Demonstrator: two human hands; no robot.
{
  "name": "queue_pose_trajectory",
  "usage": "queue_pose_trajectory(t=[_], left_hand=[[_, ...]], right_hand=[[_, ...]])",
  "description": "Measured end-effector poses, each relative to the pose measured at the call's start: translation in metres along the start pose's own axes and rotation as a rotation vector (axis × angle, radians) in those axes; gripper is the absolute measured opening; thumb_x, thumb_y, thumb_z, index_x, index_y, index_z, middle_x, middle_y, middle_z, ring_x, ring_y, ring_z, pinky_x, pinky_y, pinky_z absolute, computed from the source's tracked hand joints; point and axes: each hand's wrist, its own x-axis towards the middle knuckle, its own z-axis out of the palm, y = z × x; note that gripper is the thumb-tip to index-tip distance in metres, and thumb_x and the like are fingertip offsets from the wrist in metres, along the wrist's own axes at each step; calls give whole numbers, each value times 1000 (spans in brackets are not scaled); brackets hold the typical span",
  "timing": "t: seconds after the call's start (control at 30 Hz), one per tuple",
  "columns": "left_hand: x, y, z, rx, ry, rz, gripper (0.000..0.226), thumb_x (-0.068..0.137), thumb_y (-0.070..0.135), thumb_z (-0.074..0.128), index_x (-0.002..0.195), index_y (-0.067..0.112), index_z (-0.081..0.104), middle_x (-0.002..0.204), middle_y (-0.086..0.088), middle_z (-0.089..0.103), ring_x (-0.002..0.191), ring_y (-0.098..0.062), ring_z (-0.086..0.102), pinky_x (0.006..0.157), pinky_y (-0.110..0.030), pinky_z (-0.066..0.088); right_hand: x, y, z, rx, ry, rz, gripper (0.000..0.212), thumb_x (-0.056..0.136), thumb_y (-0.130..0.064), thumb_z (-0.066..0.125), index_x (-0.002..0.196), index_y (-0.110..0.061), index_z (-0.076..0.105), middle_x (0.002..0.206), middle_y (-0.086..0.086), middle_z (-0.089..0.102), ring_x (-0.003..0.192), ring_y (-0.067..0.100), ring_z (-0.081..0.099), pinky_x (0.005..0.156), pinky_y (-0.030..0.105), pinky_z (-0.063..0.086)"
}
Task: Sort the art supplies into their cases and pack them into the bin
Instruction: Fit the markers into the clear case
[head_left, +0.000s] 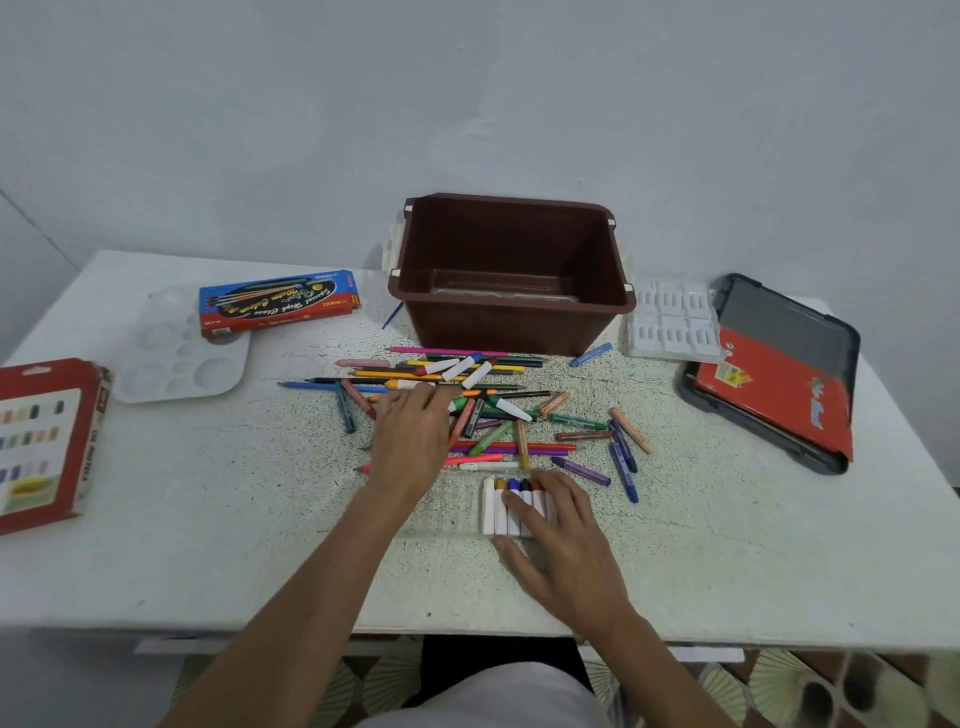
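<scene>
1. The right hand (563, 540) is nearest, well in front of the bin (498, 327). Its fingers (563, 491) lie spread and straight across a row of white-barrelled sticks (493, 512), gripping nothing. The sticks lie side by side under them, coloured tips towards the bin, with the thumb at the row's near end.
2. The left hand (415, 436) is closer to the bin. Its fingers (431, 400) are stretched out flat, the tips touching the near-left part of the loose pile (498, 410) and curled round nothing.
3. That pile of pencils and crayons sprawls on the worktop (208, 519) just in front of the bin.
4. The bin stands upright with its top open.
5. Left of the bin lies a blue pencil box (278, 301), overlapping a white palette (176, 364). A red box (47, 441) lies farther left.
6. Right of the bin, a white moulded tray (670, 322) lies just beside a dark case (779, 374).
</scene>
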Motion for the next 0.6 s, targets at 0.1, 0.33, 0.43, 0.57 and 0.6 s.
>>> queue_pose_trajectory(t=[0.1, 0.33, 0.43, 0.57, 0.6], left_hand=[[-5, 3, -6, -137, 61, -2, 35, 90, 3, 63, 122, 15, 65, 110, -4, 66, 98, -22, 61, 90, -35, 39], [-21, 23, -33, -658, -136, -288, 47, 99, 11, 53, 142, 30, 51, 121, 14, 55, 108, -2, 52, 84, -10, 40], [-30, 24, -37, -786, -232, -287, 43, 97, 11, 58, 132, 36, 57, 118, 16, 60, 101, 8, 56, 77, -2, 43], [-39, 24, -40, -859, -327, -339, 33, 90, 16, 70, 115, 36, 63, 99, 18, 64, 90, 5, 63, 72, -11, 53], [-40, 22, -39, -855, -346, -349, 31, 88, 16, 72, 112, 34, 64, 98, 16, 65, 88, 4, 64, 74, -15, 55]], right_hand=[[0, -1, 0, 12, 0, -2, 47, 95, -49, 58, 133, -21, 59, 141, 9, 47, 135, 26, 37, 98, 38, 48], [0, 1, 1, 12, -4, -2, 47, 95, -49, 57, 133, -22, 58, 141, 10, 47, 136, 26, 37, 100, 38, 47], [0, 1, 1, 10, -4, -1, 47, 95, -50, 57, 133, -22, 59, 141, 11, 47, 135, 27, 37, 100, 39, 46], [1, 1, 0, 1, -2, 0, 47, 95, -49, 57, 133, -22, 58, 141, 10, 47, 135, 27, 37, 100, 38, 45], [1, 1, 0, -2, -3, 2, 48, 95, -49, 57, 133, -22, 58, 141, 10, 46, 136, 26, 36, 100, 38, 45]])
